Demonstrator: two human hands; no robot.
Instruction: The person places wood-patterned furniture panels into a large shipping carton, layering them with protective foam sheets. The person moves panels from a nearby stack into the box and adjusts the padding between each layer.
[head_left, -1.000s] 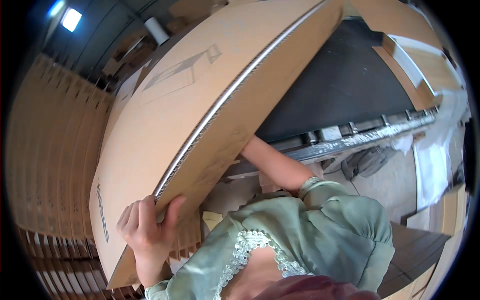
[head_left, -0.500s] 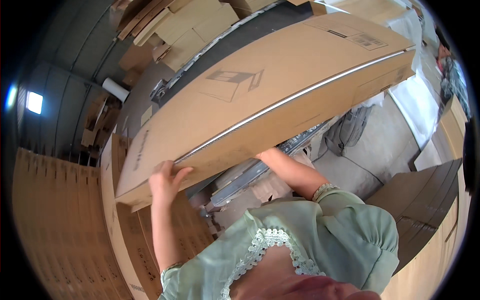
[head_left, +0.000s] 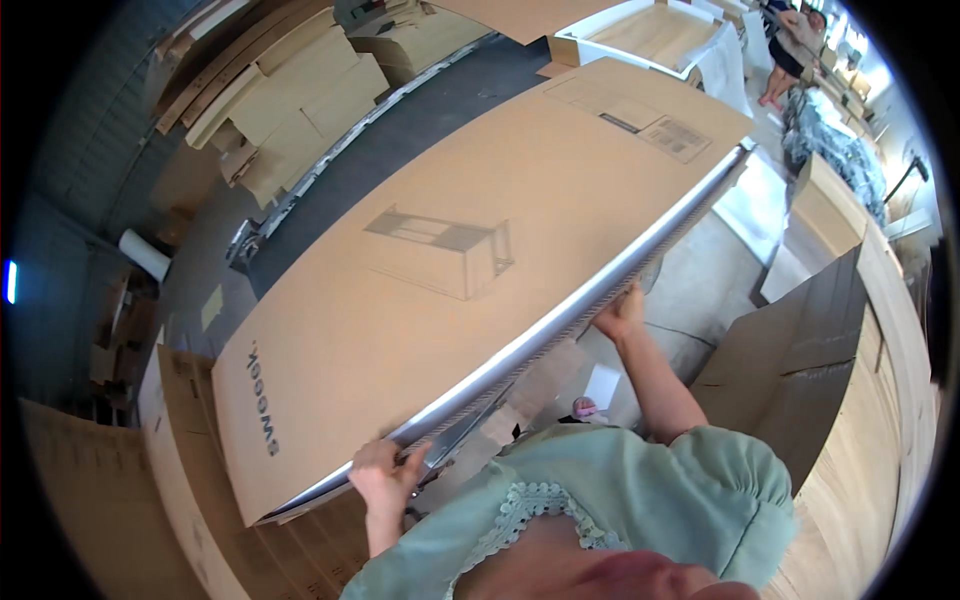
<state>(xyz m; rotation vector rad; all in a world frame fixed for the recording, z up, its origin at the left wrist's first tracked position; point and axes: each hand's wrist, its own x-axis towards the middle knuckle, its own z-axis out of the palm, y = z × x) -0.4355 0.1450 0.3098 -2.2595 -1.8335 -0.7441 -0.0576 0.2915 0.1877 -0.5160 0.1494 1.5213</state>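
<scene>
A large flat brown cardboard box (head_left: 440, 260), printed with a line drawing of furniture, lies slantwise in front of me across a dark conveyor surface (head_left: 360, 150). Along its near side runs a gap, with a white layer showing under the top panel. My left hand (head_left: 387, 473) grips the near edge close to the left corner, thumb on the side and fingers curled at the rim. Farther right, my right hand (head_left: 622, 310) holds the same near side from below. Its fingertips are partly hidden by the box.
Flat cardboard sheets (head_left: 300, 110) are stacked beyond the belt. Upright cartons (head_left: 190, 470) stand at the lower left. At right, brown cardboard (head_left: 790, 320) leans by wooden panels (head_left: 840, 450). An open white-lined box (head_left: 650, 35) lies at the far end; another person (head_left: 797, 50) is beyond.
The box has tipped, so its top faces me more and its near side has dropped toward me. Both hands have moved with it, the left lower, the right farther right. My view has shifted.
</scene>
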